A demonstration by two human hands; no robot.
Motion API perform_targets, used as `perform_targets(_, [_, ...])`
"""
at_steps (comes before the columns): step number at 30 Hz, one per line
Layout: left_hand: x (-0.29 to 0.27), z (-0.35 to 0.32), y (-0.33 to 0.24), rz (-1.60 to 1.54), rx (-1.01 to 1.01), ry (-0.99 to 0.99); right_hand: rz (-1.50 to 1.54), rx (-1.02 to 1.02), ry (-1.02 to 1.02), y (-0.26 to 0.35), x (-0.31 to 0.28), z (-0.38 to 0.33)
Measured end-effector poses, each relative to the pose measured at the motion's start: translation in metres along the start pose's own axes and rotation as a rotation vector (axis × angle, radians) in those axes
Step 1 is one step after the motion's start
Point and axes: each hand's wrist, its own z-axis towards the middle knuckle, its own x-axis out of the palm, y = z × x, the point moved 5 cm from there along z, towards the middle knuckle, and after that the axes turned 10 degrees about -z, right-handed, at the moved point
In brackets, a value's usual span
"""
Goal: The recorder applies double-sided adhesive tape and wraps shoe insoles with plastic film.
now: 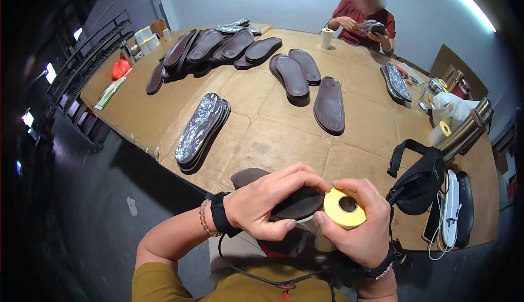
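Note:
Close to my body, at the table's near edge, my left hand [273, 201] is wrapped round a dark brown shoe sole [297, 203], its thumb along the near edge. The sole's toe part shows between my fingers, and another brown end [250, 177] sticks out beyond the hand. My right hand [363, 223] grips a roll of film [355, 218] with a yellow end and a round hole, held against the sole's right side. Most of the roll's length is hidden below my hand. Ahead on the left lies a stack of soles [203, 130] wrapped in shiny clear film.
Brown soles [207, 45] are heaped at the far left. Several more [329, 105] lie mid-table. At the far side a person [363, 18] handles a sole beside another roll [326, 38]. A wrapped stack [396, 82], black bag [420, 179] and white power strip [451, 209] lie right.

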Motion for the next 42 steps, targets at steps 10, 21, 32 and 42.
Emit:
perform_targets(10, [-0.001, -0.006, 0.007, -0.028, -0.002, -0.146, 0.174, 0.203, 0.088, -0.028, 0.024, -0.006])
perform_targets(21, [-0.013, -0.007, 0.003, 0.032, 0.060, -0.214, 0.559, 0.255, 0.142, -0.050, 0.047, -0.009])
perform_targets(32, [-0.019, -0.011, -0.003, 0.103, 0.094, -0.279, 0.791, 0.324, 0.206, -0.057, 0.067, -0.016])
perform_targets(42, [-0.017, -0.019, -0.004, 0.168, 0.201, -0.266, 0.884, 0.333, 0.414, -0.060, 0.066, -0.016])
